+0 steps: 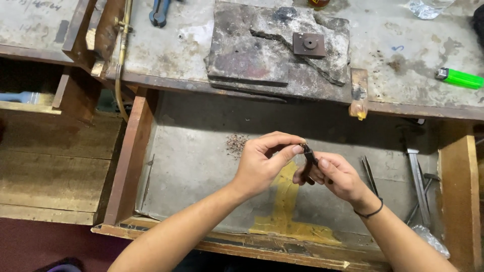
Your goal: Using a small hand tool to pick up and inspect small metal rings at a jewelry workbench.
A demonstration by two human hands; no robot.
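Note:
My right hand [339, 177] grips small dark pliers [308, 160] over an open metal-lined drawer [191, 151]. The plier jaws point up toward my left hand [262, 162], whose thumb and forefinger pinch something tiny at the jaw tips; the piece is too small to make out. A black band circles my right wrist. Both hands hover above the drawer floor, near a yellow tape patch [285, 201].
A little pile of metal filings [236, 143] lies in the drawer. Tweezers [368, 174] and a hammer-like tool [417, 181] rest at its right. On the bench above sit a worn stone slab [252, 50] with a small square block [309, 44], a green lighter [460, 78], blue-handled pliers [159, 11].

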